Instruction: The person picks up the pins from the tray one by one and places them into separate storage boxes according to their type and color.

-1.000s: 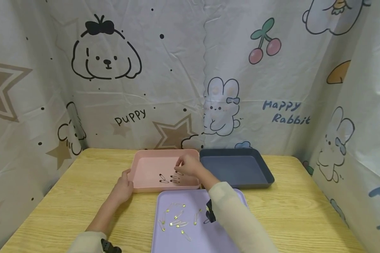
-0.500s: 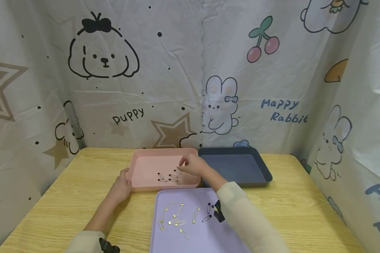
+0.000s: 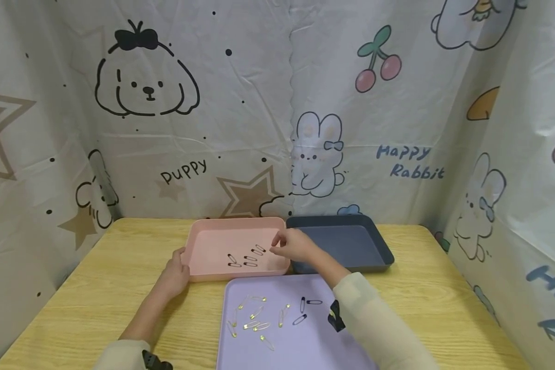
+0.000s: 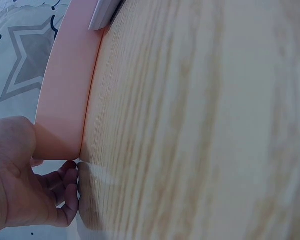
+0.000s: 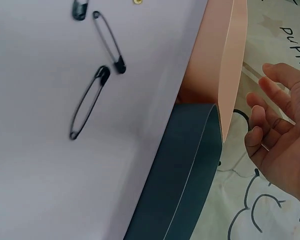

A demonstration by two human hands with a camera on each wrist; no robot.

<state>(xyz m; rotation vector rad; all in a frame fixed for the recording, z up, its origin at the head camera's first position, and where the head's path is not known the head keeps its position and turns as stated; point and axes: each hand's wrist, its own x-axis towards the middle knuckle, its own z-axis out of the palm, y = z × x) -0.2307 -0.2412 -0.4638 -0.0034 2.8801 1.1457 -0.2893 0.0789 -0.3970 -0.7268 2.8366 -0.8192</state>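
Note:
In the head view, my left hand holds the left side of the pink tray. The left wrist view shows the thumb by the tray's rim and the fingers curled beside its outer end wall. My right hand hovers above the right part of this tray, fingers loosely bent; in the right wrist view nothing shows between them. Just left of those fingertips lie several black safety pins on the tray floor. Below, the purple tray bears three black safety pins and several gold safety pins.
A dark blue tray stands against the pink tray's right side. All the trays are on a wooden table. A printed curtain closes off the back and both sides.
My right hand has drawn back to the right from the black safety pins, and another pin there has come into view. The left hand stays on the pink tray; the head view has shifted slightly.

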